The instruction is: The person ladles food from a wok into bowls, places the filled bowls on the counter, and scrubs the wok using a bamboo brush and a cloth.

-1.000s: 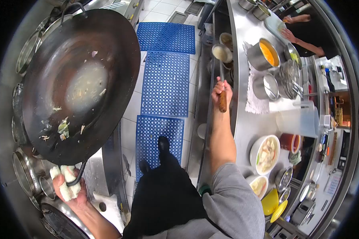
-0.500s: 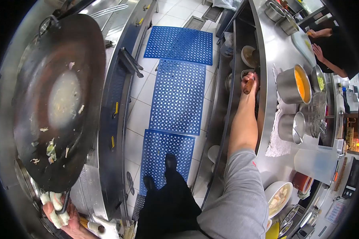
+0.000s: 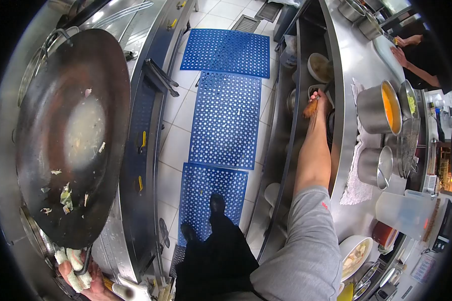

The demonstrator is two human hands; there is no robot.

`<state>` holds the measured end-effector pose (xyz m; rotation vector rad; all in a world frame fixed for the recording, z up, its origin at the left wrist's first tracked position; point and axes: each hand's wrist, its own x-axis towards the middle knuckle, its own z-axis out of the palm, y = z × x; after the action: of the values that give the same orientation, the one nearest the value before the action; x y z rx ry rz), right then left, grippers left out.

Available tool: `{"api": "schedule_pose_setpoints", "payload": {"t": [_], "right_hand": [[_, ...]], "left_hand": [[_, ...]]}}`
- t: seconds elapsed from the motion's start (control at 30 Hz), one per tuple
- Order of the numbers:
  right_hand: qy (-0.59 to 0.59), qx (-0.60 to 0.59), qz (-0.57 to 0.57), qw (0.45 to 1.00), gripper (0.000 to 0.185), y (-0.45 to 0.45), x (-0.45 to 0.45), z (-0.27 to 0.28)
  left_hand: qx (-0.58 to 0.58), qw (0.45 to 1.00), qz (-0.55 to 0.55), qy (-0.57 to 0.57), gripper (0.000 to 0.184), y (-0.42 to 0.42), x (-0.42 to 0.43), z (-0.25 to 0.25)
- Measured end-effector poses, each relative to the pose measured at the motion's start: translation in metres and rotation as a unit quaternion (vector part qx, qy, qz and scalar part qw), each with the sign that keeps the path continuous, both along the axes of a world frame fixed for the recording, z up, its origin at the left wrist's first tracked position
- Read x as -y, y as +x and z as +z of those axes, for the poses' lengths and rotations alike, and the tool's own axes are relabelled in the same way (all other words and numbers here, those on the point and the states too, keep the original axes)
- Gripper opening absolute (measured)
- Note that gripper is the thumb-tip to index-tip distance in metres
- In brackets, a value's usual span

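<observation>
My left hand [image 3: 96, 285] grips the wok [image 3: 45, 135] by its near loop handle through a folded white cloth [image 3: 75, 266]. The wok is tilted, with cloudy liquid [image 3: 85, 133] pooled in it and food scraps [image 3: 66, 197] stuck on its dark surface. My right hand [image 3: 322, 104] reaches into the shelf under the right counter, closed around a wooden-handled ladle [image 3: 311, 109]. The ladle's head is hidden by the hand and the counter edge. Just beyond that hand, a white bowl [image 3: 320, 68] with contents stands on the shelf.
Blue perforated mats [image 3: 226, 120] cover the aisle floor. On the right counter [image 3: 354, 55] stand a pot of orange liquid [image 3: 371, 108], a smaller pot [image 3: 369, 165] and a bowl of pale food pieces [image 3: 356, 253]. Across it, another person's hands [image 3: 404, 50] work over a board.
My right hand has shifted slightly down and right, and the ladle's handle has turned, its head now out of sight. My left hand still holds the wok; the view has shifted slightly.
</observation>
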<state>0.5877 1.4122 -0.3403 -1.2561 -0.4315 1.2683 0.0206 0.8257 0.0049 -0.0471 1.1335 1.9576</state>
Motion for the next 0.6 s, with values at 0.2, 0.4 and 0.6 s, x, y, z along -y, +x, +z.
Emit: {"api": "schedule_pose_setpoints", "payload": {"t": [0.2,0.4,0.6], "right_hand": [[0.067,-0.178,0.004,0.982,0.025,0.014,-0.004,-0.003],[0.167,-0.384,0.074,0.905,0.018,-0.017,0.050,0.019],[0.148,-0.462,0.149,0.861,0.030,-0.089,0.186,0.070]], "left_hand": [[-0.036,0.995,0.054,-0.079,0.035,0.016,-0.020,0.007],[-0.044,0.997,0.033,-0.058,0.036,0.017,-0.014,0.004],[-0.013,0.999,-0.040,-0.017,0.033,0.002,0.017,0.002]]}}
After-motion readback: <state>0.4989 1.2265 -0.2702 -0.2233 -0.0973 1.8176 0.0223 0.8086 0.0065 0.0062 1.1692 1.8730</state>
